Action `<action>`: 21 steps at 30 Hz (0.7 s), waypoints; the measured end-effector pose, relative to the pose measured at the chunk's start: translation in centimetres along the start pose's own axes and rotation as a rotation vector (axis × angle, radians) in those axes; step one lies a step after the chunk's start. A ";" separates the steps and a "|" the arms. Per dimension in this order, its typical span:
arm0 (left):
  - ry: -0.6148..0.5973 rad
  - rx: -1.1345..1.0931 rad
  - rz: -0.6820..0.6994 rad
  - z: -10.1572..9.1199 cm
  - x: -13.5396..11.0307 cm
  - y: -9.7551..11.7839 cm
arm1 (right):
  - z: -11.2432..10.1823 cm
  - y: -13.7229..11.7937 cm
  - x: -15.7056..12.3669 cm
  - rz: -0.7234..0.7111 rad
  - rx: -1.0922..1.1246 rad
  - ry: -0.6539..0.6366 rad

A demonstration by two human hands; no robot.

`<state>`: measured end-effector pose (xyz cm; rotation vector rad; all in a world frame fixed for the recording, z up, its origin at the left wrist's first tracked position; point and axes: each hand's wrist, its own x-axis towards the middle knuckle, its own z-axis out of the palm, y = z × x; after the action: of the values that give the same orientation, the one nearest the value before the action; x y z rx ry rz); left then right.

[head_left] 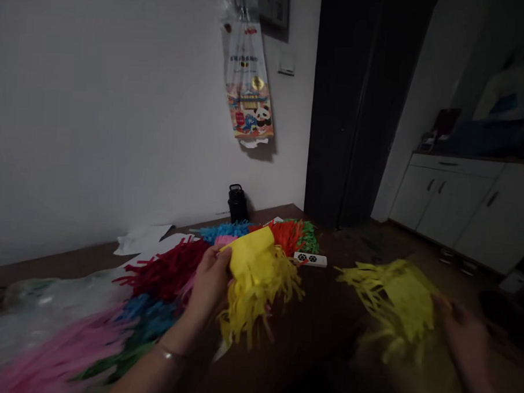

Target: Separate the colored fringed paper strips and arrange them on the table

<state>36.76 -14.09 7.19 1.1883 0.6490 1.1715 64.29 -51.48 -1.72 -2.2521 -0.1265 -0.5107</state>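
My left hand is closed on the upper left corner of a yellow paper fringe, whose cut strips hang down over the table. Out to the right, my right hand grips the edge of a second, paler yellow fringe, blurred by motion, with its strips spreading left and down. The two yellow pieces are apart. Just behind my left hand lie a dark red fringe and a blue fringe. A pink fringe and a green fringe lie nearer to me on the left.
Farther back on the brown table are an orange-red fringe, another blue fringe, a white remote control and a black bottle. Clear plastic wrap lies at left. A printed bag hangs on the wall.
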 end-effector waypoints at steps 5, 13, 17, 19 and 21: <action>-0.186 0.047 -0.047 7.0 1.4 -3.4 | -5.1 -0.1 -1.7 0.058 0.110 -0.058; -0.571 0.247 0.211 8.1 -6.3 -2.6 | -3.5 -8.1 -8.2 -0.458 0.298 -0.381; -1.113 0.630 0.466 5.0 -10.6 0.2 | -1.8 -13.3 -11.5 -0.842 0.329 -0.703; -1.155 0.718 0.319 3.1 -10.9 1.2 | -1.5 -15.5 -12.5 -0.917 0.358 -0.787; -1.177 0.733 0.196 1.0 -10.4 2.0 | -1.3 -17.3 -13.0 -0.979 0.434 -0.773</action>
<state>33.62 -24.24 7.50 2.2885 0.0082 0.1790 47.62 -39.89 5.97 -1.7109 -1.6027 -0.0323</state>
